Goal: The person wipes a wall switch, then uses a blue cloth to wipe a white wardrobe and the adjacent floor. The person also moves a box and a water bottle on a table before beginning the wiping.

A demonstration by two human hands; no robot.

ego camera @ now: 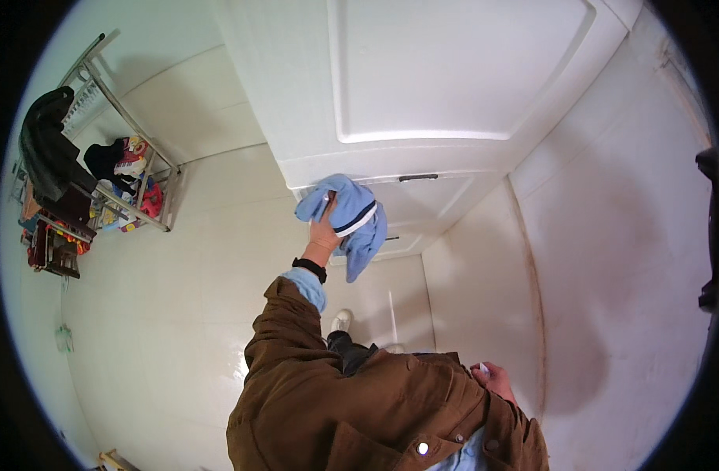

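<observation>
My left hand point(324, 231) is shut on a bunched light-blue cloth garment point(359, 206) with a dark and white stripe. Its folds hang down in front of the drawers of a white cabinet point(418, 70), close to the drawer fronts. A black band point(310, 268) circles my left wrist. Low at my right side, my right hand point(496, 378) is curled beside my brown jacket point(394, 400). Something small and white shows at its fingers, too small to identify.
Dark bar handles point(418, 178) mark the cabinet's drawers. On the left, a metal rack point(130, 120) carries dark clothing point(47, 144) and colourful toys point(152, 200). A pale wall point(594, 247) rises on my right. One white shoe point(341, 321) stands on the light tiled floor point(188, 306).
</observation>
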